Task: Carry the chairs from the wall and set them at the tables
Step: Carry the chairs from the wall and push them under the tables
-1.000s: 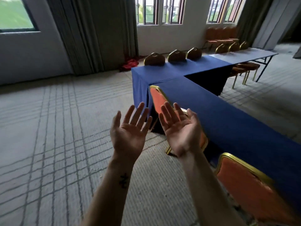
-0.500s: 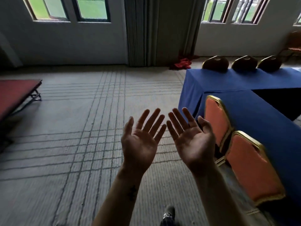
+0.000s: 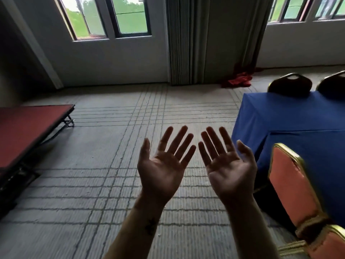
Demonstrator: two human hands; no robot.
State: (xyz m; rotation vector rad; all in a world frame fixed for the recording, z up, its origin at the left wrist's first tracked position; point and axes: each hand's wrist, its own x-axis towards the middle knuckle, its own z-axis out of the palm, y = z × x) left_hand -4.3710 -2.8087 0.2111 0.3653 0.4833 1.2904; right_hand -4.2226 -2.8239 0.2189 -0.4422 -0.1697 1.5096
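Your hands: two, both raised palms up side by side in the lower middle of the frame, not touching each other.
Left hand [image 3: 162, 171]: fingers straight and spread, holding nothing; you have a small dark mark [image 3: 150, 224] on that forearm.
Right hand [image 3: 229, 171]: fingers straight and spread, likewise holding nothing, just left of the nearest chair.
Chairs: four in view, none in your grasp.
Near chairs: two with orange padding and gold frames at the lower right, one [image 3: 291, 187] standing against the blue table's near side, the other [image 3: 332, 243] cut off by the bottom right corner.
Far chairs: two seen as dark backs with gold rims at the upper right, one [image 3: 290, 85] whole and one [image 3: 334, 86] cut by the frame edge, both behind the blue table.
Tables: blue cloth [image 3: 280, 113] covers the right side; a seam suggests two tables meeting at a corner, though you cannot tell for sure.
Low platform [image 3: 28, 128]: one, red-topped on a dark folding frame, at the left edge.
Floor: grey carpet [image 3: 93, 165] crossed by a grid of darker lines.
Red cloth [image 3: 240, 80]: one heap on the floor at the curtain's foot.
Room: a grey curtain [image 3: 188, 40] hangs at the top centre between a window [image 3: 110, 15] at the upper left and more windows [image 3: 306, 8] at the upper right.
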